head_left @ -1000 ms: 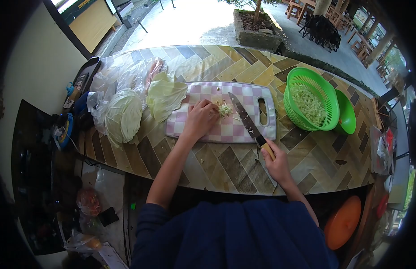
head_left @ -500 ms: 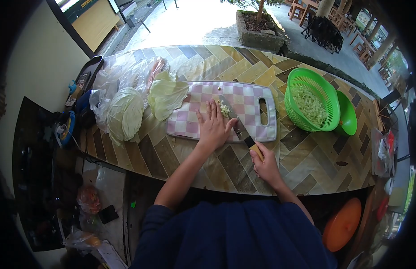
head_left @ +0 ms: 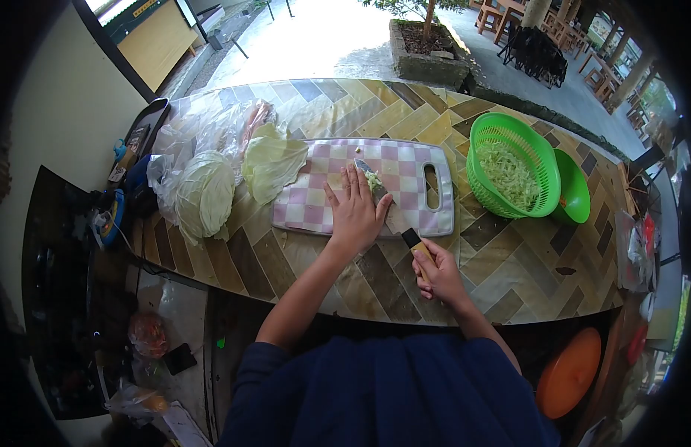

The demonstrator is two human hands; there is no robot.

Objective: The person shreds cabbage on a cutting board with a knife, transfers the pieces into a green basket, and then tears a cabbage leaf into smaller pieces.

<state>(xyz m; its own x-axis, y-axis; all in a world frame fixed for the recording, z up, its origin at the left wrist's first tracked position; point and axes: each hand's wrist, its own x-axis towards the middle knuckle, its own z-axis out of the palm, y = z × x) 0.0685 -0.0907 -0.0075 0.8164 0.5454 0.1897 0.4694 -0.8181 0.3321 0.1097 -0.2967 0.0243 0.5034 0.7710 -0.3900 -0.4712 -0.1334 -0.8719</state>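
My right hand is wrapped round the wooden handle of a kitchen knife at the near edge of the checkered cutting board. The blade points away from me, across the board toward my left hand. That hand lies flat with its fingers stretched out, close over the blade. Small pale chopped bits lie by its fingertips and on the blade; part of the blade is hidden by the hand. Left of it, a loose cabbage leaf overlaps the board's edge.
A cabbage sits beside clear plastic bags at the left. To the right stands a green basket of shredded cabbage, next to a green bowl. An orange round object is below the table's right side.
My right hand has tilted the knife, so less of its blade face shows. My left hand stays spread over the board. The view has shifted slightly.
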